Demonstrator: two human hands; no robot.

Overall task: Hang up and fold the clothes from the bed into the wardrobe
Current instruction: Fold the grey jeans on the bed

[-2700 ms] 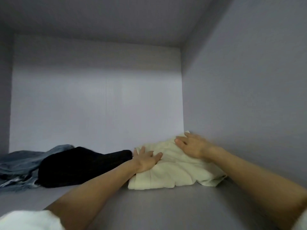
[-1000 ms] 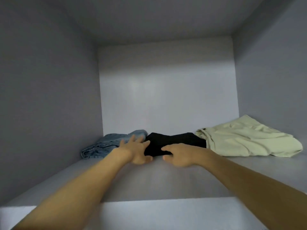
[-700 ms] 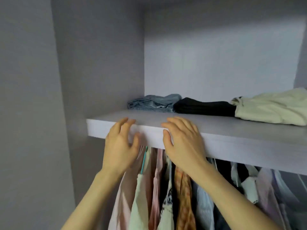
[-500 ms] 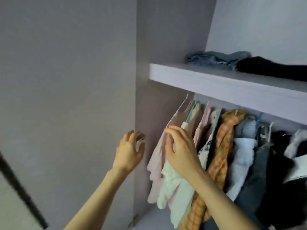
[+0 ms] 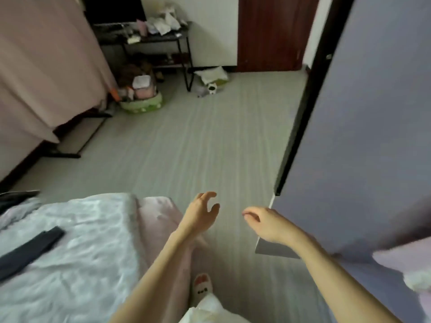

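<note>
Wardrobe door (image 5: 363,113) stands open at right. Bed (image 5: 70,248) at lower left carries a dark garment (image 5: 30,248), likely next to be stored. Left hand (image 5: 200,215) and right hand (image 5: 265,224), fingers loosely curled and empty, hang over the floor, well apart from it.

Two hands show, the left hand (image 5: 200,215) and the right hand (image 5: 268,223), each empty with loosely curled fingers. One bed (image 5: 77,252) carries one dark garment (image 5: 30,249). There is one wardrobe door (image 5: 363,136), one brown room door (image 5: 272,33), one black-framed surface (image 5: 161,37), one green basket (image 5: 142,104) and one slipper (image 5: 202,285).
</note>
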